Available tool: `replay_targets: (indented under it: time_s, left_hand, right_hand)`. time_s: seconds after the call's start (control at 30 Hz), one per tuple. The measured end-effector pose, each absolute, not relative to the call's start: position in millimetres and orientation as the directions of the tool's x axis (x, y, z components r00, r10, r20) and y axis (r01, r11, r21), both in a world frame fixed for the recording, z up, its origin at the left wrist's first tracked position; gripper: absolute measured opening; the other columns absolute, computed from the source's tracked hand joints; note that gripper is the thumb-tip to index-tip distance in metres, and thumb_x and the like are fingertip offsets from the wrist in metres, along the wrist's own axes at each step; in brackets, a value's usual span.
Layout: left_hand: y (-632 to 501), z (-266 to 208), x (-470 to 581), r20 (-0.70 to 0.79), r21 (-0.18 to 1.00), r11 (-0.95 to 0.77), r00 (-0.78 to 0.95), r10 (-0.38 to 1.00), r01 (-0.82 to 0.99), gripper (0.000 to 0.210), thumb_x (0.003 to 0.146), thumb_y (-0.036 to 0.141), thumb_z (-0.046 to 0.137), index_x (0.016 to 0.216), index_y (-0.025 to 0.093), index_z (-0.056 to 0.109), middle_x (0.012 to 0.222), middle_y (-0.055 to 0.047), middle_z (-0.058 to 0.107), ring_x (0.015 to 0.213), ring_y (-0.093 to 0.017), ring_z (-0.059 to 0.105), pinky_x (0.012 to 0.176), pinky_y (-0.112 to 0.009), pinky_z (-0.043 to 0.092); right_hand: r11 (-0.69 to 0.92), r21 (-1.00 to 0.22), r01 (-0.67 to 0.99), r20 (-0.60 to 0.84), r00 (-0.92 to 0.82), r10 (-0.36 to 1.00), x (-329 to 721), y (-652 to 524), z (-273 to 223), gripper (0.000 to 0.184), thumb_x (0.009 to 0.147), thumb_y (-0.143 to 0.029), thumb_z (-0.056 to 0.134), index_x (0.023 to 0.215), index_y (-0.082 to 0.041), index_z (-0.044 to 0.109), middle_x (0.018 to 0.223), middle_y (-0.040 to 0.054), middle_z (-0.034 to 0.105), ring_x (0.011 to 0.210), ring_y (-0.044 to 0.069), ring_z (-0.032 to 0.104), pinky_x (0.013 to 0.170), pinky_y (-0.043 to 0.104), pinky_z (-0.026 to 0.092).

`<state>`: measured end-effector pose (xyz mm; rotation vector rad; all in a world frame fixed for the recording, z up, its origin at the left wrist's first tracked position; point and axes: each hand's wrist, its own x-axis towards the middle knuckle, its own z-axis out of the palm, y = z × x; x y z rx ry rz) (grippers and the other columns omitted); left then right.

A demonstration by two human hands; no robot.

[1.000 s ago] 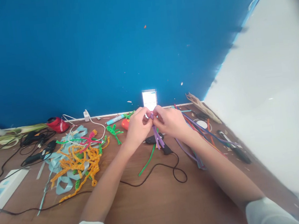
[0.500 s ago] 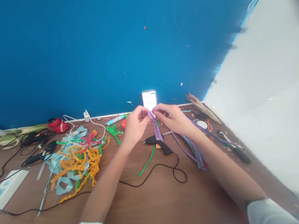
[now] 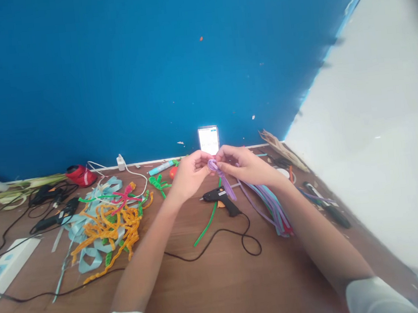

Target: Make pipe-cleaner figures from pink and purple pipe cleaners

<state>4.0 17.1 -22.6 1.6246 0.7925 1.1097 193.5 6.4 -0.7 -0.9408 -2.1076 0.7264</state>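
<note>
Between my two hands is a bundle of purple pipe cleaners (image 3: 227, 186), looped at the top with its tails hanging down to the right. My left hand (image 3: 192, 172) pinches the loop from the left, thumb and fingers closed. My right hand (image 3: 245, 165) grips it from the other side, its fingertips close to the left ones. Below the bundle, a black glue gun (image 3: 221, 197) lies on the table, its nozzle toward the left. A green pipe cleaner (image 3: 210, 223) passes under the glue gun. Fingertips partly hide the loop.
A lit phone (image 3: 209, 140) leans on the blue wall behind my hands. On the left lie tangled orange pipe cleaners (image 3: 108, 229), another glue gun (image 3: 56, 216) and a white power strip (image 3: 10, 269). Several loose purple pipe cleaners (image 3: 270, 205) lie under my right forearm, beside a marker (image 3: 328, 206).
Both hands have lowered slightly with the purple bundle. The loop looks rounder and its tails swing further to the right. A long strand beyond my right forearm has shifted.
</note>
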Motion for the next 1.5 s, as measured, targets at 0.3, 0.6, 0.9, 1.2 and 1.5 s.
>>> replay_targets:
  time_s: [0.3, 0.6, 0.9, 1.2, 1.5]
  left_hand:
    - [12.7, -25.1, 6.7, 0.408, 0.795, -0.477, 0.253, 0.877, 0.373, 0.004, 0.079, 0.016, 0.060, 0.080, 0.018, 0.057, 0.070, 0.002, 0.060, 0.064, -0.011, 0.056, 0.060, -0.023, 0.044]
    - [11.2, -21.0, 5.3, 0.411, 0.786, -0.467, 0.222, 0.884, 0.404, 0.004, 0.080, 0.020, 0.059, 0.083, 0.019, 0.057, 0.071, 0.002, 0.061, 0.064, -0.011, 0.056, 0.057, -0.022, 0.042]
    - [11.3, -25.1, 8.1, 0.475, 0.744, -0.452, 0.087, 0.876, 0.492, 0.009, 0.081, 0.017, 0.062, 0.089, 0.020, 0.058, 0.075, 0.001, 0.066, 0.062, -0.012, 0.060, 0.057, -0.023, 0.044]
    - [4.9, -21.6, 12.2, 0.395, 0.844, -0.426, 0.160, 0.905, 0.325, 0.018, 0.086, 0.024, 0.061, 0.104, 0.019, 0.059, 0.084, -0.003, 0.067, 0.074, -0.014, 0.065, 0.060, -0.023, 0.050]
    - [5.8, -16.7, 3.5, 0.378, 0.908, -0.397, 0.147, 0.914, 0.135, 0.020, 0.096, 0.031, 0.051, 0.108, 0.019, 0.060, 0.082, -0.003, 0.067, 0.062, -0.010, 0.061, 0.051, -0.019, 0.048]
  right_hand:
    - [0.556, -0.521, 0.647, 0.411, -0.381, 0.828, 182.7, 8.1, -11.1, 0.008, 0.085, -0.023, 0.055, 0.078, -0.020, 0.053, 0.062, -0.0039, 0.053, 0.058, 0.011, 0.046, 0.058, 0.026, 0.028]
    - [0.549, -0.611, 0.570, 0.510, -0.246, 0.824, 178.0, 7.4, -12.4, 0.002, 0.083, -0.019, 0.055, 0.081, -0.020, 0.054, 0.063, -0.0030, 0.056, 0.057, 0.012, 0.050, 0.057, 0.025, 0.032]
    - [0.674, -0.525, 0.520, 0.497, -0.456, 0.738, 183.9, 5.7, -8.7, 0.014, 0.094, -0.026, 0.054, 0.090, -0.018, 0.064, 0.078, 0.0021, 0.065, 0.069, 0.014, 0.055, 0.064, 0.027, 0.036]
    - [0.646, -0.577, 0.500, 0.491, -0.419, 0.764, 185.1, 16.3, -15.4, 0.016, 0.095, -0.024, 0.051, 0.085, -0.017, 0.061, 0.073, 0.0013, 0.064, 0.066, 0.013, 0.054, 0.064, 0.027, 0.036]
    - [0.588, -0.744, 0.317, 0.477, -0.365, 0.800, 189.1, 14.4, -13.0, 0.020, 0.097, -0.032, 0.051, 0.083, -0.019, 0.055, 0.068, -0.0020, 0.057, 0.060, 0.011, 0.047, 0.058, 0.025, 0.036]
